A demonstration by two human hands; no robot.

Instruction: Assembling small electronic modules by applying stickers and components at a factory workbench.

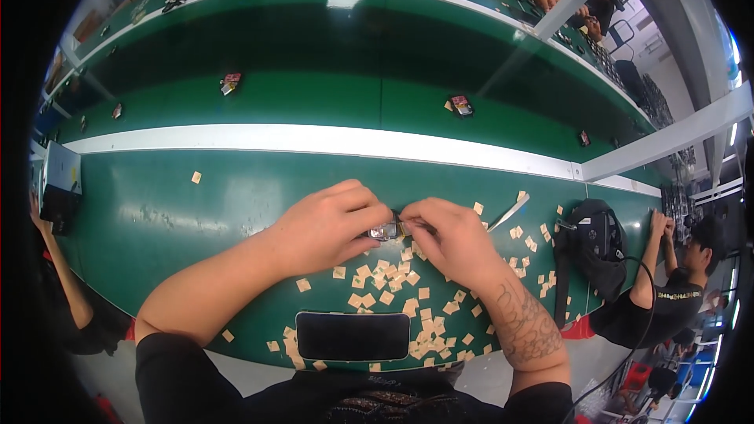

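Just in front of me, my left hand (342, 224) is closed on a small rectangular gadget (383, 231) with a shiny silver and clear face. Its left part is hidden by the fingers. My right hand (449, 234) is at the gadget's right end, thumb and fingers pinched together. Whatever lies in that pinch is too small to make out. Many small beige square stickers (382, 273) are scattered over the green table (173, 220) below and right of my hands. Between my forearms, near the front edge, a black smartphone (353, 336) lies flat with its screen dark.
A pale strip (509, 212) lies right of my hand. Further right sits a black bag (597, 243) with a cable. Beyond the white rail (314, 138), small devices (460, 105) rest on a green belt (338, 102). Co-workers are at both sides and across.
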